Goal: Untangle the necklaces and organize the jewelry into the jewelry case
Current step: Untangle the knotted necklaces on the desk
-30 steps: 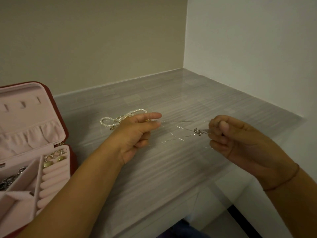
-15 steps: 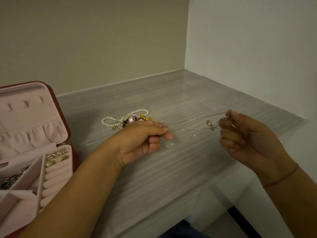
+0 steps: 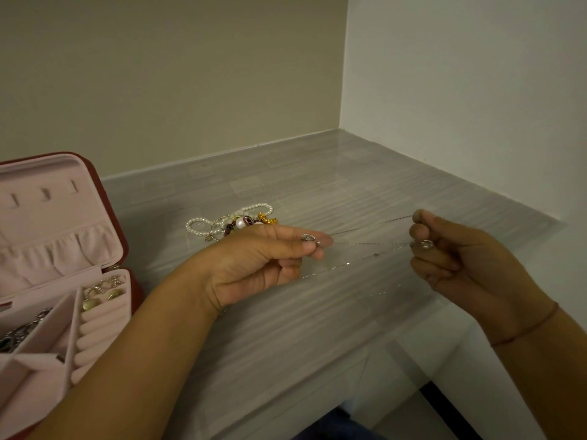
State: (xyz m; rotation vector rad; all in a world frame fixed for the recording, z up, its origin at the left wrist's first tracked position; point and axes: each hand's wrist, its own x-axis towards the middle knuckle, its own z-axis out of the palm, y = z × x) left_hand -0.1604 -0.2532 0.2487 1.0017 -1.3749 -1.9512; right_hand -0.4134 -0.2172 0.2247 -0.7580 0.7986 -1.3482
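a home corner: grey countertop (image 3: 317, 312), plain walls (image 3: 190, 74), pink-lined jewelry case (image 3: 47, 249)

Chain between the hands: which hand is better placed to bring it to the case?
Probably left: the left hand pinches the chain and is nearer the open case; the right hand is farther.

Dim, warm indoor light with soft, faint shadows. The glossy surface (image 3: 301, 328) carries a pale sheen toward its far right corner. The right wall (image 3: 460, 90) reads brighter than the back wall (image 3: 174, 74). Focus is fair; fine chains (image 3: 347, 264) smear; wide-angle edges bend.
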